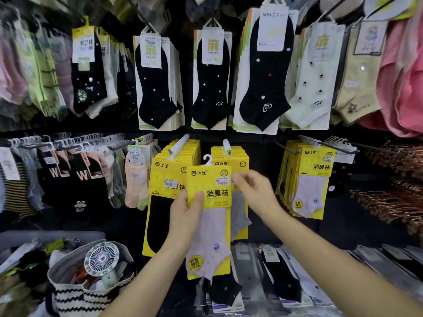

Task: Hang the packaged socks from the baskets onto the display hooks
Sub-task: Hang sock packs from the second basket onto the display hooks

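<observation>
Centre of the lower display row, in front of the yellow-carded stacks.

Item: pack of pink ankle socks (209, 202) on a yellow card, upright, held clear of the rack; its white hanger loop (207, 160) is free and on no peg.

Left hand (185, 213): fingers clamped on the card's left edge, thumb across the front, remaining fingers behind.

Right hand (254, 191): at the card's upper right corner, blurred. I cannot tell whether its fingers pinch the card or only brush it.

Nearest pegs: left white peg (179, 144), carrying the black-sock stack (164, 202); right white peg (226, 145), carrying the grey-sock stack (239, 216). Both look fully loaded. The matching pink stack (309, 186) hangs well apart to the right.

Also present: woven basket (75, 289), lower left, with a handheld fan (101, 258) lying in it.

Hazards, as judged:
- Wrong peg. The pack sits in front of the black and grey stacks, so hanging it straight ahead would mix the colours.
- Missed loop. It is small, and a tilted card could let it slip past the peg tip.
- Crowded pegs. Forcing another pack on could push the front ones off.
- Side grip only. The pack may swing or twist once released.
</observation>
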A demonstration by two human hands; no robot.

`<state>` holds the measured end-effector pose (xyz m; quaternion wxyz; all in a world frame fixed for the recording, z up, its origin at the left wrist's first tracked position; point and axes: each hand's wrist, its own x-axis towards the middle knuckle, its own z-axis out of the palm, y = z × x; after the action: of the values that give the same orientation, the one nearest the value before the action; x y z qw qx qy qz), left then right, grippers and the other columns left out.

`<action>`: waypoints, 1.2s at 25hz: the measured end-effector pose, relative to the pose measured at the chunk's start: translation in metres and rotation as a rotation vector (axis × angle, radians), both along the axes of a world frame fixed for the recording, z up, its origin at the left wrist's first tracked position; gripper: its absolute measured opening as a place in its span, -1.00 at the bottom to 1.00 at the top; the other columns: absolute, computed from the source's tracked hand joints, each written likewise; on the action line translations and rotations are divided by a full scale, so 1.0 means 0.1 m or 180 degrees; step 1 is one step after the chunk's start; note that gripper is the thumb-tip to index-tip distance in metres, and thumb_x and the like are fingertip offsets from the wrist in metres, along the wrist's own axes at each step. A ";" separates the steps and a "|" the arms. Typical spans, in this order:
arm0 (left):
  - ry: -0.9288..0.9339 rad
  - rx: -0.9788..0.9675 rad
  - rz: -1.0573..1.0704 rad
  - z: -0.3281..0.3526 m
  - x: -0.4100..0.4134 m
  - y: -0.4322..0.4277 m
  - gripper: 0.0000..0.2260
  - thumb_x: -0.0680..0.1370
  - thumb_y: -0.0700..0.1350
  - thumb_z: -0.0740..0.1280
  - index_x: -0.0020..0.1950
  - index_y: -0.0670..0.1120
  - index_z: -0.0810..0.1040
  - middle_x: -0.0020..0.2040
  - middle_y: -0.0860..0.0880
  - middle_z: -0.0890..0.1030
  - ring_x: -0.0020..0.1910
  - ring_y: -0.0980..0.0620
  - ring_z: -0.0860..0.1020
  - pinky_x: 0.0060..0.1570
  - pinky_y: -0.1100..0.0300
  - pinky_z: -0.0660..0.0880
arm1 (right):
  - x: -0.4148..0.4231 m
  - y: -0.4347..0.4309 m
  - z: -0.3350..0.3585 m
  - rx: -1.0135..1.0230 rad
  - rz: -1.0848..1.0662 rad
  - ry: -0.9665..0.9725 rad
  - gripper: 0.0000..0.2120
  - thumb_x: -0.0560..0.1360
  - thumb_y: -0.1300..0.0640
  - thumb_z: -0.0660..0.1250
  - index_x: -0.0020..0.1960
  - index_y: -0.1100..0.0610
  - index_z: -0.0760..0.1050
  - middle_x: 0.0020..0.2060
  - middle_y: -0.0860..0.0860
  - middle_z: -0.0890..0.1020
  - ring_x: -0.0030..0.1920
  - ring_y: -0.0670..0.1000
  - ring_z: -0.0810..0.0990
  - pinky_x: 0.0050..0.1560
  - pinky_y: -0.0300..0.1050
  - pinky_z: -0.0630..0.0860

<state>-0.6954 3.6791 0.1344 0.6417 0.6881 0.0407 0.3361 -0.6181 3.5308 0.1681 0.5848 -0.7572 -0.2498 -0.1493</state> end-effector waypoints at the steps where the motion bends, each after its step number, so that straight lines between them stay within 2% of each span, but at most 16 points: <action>1: 0.0017 0.0033 -0.0095 0.01 0.02 -0.07 -0.90 0.57 -0.13 0.26 -0.10 0.04 0.51 -0.11 0.07 0.62 -0.10 0.13 0.57 -0.15 0.25 0.48 | -0.07 0.00 -0.10 0.0013 0.0224 0.0134 -0.95 0.53 0.07 0.31 -0.06 0.02 0.54 -0.16 -0.08 0.65 -0.13 -0.11 0.62 -0.14 -0.34 0.51; 3: 0.0065 0.0137 -0.0212 0.04 0.08 -0.20 -0.88 0.57 -0.14 0.27 -0.13 0.06 0.50 -0.16 0.09 0.61 -0.16 0.18 0.57 -0.18 0.28 0.49 | -0.12 -0.04 -0.20 0.0143 0.0353 0.0212 -0.91 0.55 0.15 0.28 -0.08 0.00 0.53 -0.19 -0.08 0.67 -0.19 -0.18 0.65 -0.22 -0.36 0.53; 5: 0.0125 0.0204 -0.0231 0.07 0.13 -0.30 -0.87 0.57 -0.16 0.27 -0.13 0.07 0.47 -0.18 0.12 0.59 -0.21 0.26 0.55 -0.24 0.35 0.49 | -0.08 -0.12 -0.18 0.0341 0.0196 0.0198 -0.87 0.56 0.19 0.26 -0.12 0.02 0.52 -0.26 -0.10 0.67 -0.28 -0.23 0.63 -0.30 -0.38 0.52; 7: 0.0114 0.0099 -0.0283 0.10 0.17 -0.34 -0.90 0.56 -0.18 0.27 -0.04 0.02 0.44 -0.11 0.09 0.58 -0.17 0.27 0.55 -0.26 0.46 0.47 | -0.02 -0.17 -0.12 0.0428 0.0026 0.0185 -0.84 0.56 0.19 0.25 -0.15 0.01 0.51 -0.30 -0.13 0.66 -0.29 -0.24 0.63 -0.31 -0.38 0.53; 10: 0.0157 0.0106 -0.0278 0.13 0.22 -0.34 -0.86 0.56 -0.19 0.27 0.09 -0.04 0.41 -0.03 0.07 0.56 -0.08 0.23 0.53 -0.22 0.49 0.46 | 0.05 -0.16 -0.06 0.0341 -0.0072 0.0261 -0.83 0.56 0.17 0.25 -0.17 -0.01 0.50 -0.30 -0.15 0.65 -0.27 -0.22 0.63 -0.30 -0.36 0.52; 15: 0.0347 0.0358 -0.0277 0.11 0.31 -0.25 -0.77 0.55 -0.19 0.27 0.20 -0.12 0.46 0.05 0.03 0.59 -0.03 0.23 0.55 -0.21 0.49 0.46 | 0.19 -0.05 -0.06 0.0077 -0.0294 0.0463 -0.87 0.56 0.12 0.27 -0.16 0.06 0.51 -0.23 -0.01 0.68 -0.12 0.06 0.67 -0.05 0.03 0.61; 17: 0.0306 0.0369 -0.0218 0.08 0.34 -0.24 -0.82 0.54 -0.21 0.28 0.14 -0.07 0.47 -0.04 0.15 0.57 -0.11 0.32 0.54 -0.25 0.53 0.44 | 0.25 -0.02 -0.08 0.0017 -0.0366 0.0518 -0.87 0.55 0.10 0.28 -0.12 0.12 0.53 -0.20 0.06 0.68 -0.10 0.12 0.66 0.00 0.13 0.59; 19: 0.0289 0.0453 -0.0133 0.10 0.41 -0.24 -0.83 0.53 -0.23 0.28 0.07 -0.01 0.47 -0.10 0.19 0.55 -0.14 0.31 0.54 -0.23 0.53 0.45 | 0.29 0.00 -0.12 -0.0005 -0.0389 0.0598 -0.83 0.53 0.06 0.30 -0.12 0.16 0.54 -0.18 0.09 0.68 -0.10 0.13 0.65 -0.02 0.16 0.58; 21: 0.0268 0.0488 -0.0013 0.17 0.48 -0.25 -0.81 0.53 -0.21 0.29 0.13 -0.06 0.47 0.00 0.08 0.58 -0.01 0.18 0.55 0.00 0.33 0.53 | 0.33 -0.01 -0.17 -0.0075 -0.0528 0.0656 -0.76 0.49 -0.03 0.34 -0.12 0.16 0.52 -0.21 0.06 0.64 -0.13 0.11 0.61 -0.16 0.03 0.57; 23: 0.0299 0.0515 0.0149 0.27 0.57 -0.24 -0.59 0.53 -0.15 0.30 0.36 -0.14 0.35 0.25 -0.04 0.50 0.25 0.02 0.47 0.26 0.05 0.43 | 0.35 -0.04 -0.20 -0.0069 -0.0794 0.0588 -0.69 0.43 -0.09 0.39 -0.02 0.13 0.45 -0.20 -0.04 0.54 -0.14 0.01 0.53 -0.26 -0.19 0.43; 25: 0.0356 0.0402 0.0192 0.37 0.67 -0.25 -0.48 0.56 -0.03 0.24 0.48 -0.13 0.21 0.40 -0.06 0.37 0.38 -0.03 0.34 0.37 -0.02 0.31 | 0.38 -0.05 -0.16 0.0074 -0.0662 0.0638 -0.52 0.42 -0.08 0.41 0.23 0.11 0.38 0.00 -0.05 0.52 0.02 -0.03 0.52 -0.07 -0.19 0.48; 27: 0.0422 -0.0050 -0.0110 0.45 0.78 -0.25 -0.50 0.59 0.06 0.10 0.49 -0.10 0.21 0.45 -0.06 0.33 0.42 -0.04 0.31 0.40 -0.06 0.27 | 0.41 0.00 -0.09 0.0223 -0.0170 0.0764 -0.44 0.47 -0.01 0.36 0.41 0.05 0.27 0.19 -0.10 0.50 0.21 -0.07 0.49 0.16 -0.11 0.49; 28: 0.0446 -0.0382 -0.0339 0.47 0.83 -0.26 -0.52 0.59 0.08 0.05 0.46 -0.10 0.27 0.43 -0.08 0.36 0.40 -0.04 0.34 0.39 -0.05 0.29 | 0.40 0.04 -0.07 0.0231 0.0054 0.0781 -0.50 0.50 0.04 0.32 0.41 -0.03 0.28 0.17 -0.18 0.54 0.19 -0.13 0.51 0.12 -0.18 0.51; 29: 0.0442 -0.0678 -0.0539 0.47 0.87 -0.26 -0.56 0.61 0.08 0.02 0.40 -0.08 0.38 0.36 -0.08 0.46 0.33 0.00 0.43 0.33 0.02 0.37 | 0.41 0.09 -0.07 0.0241 0.0193 0.0797 -0.57 0.52 0.09 0.29 0.36 -0.10 0.32 0.06 -0.27 0.59 0.10 -0.21 0.56 -0.02 -0.32 0.52; 30: 0.0412 -0.0873 -0.0612 0.46 0.89 -0.25 -0.61 0.62 0.07 0.01 0.24 -0.03 0.54 0.19 -0.05 0.60 0.17 0.10 0.56 0.17 0.16 0.50 | 0.41 0.12 -0.08 0.0314 0.0280 0.0848 -0.62 0.53 0.12 0.26 0.32 -0.11 0.34 -0.06 -0.30 0.63 -0.02 -0.29 0.59 -0.17 -0.42 0.50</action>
<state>-0.6064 3.6539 0.1808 0.7548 0.6151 0.0615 0.2195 -0.5766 3.5427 0.1599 0.6553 -0.7289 -0.1953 -0.0338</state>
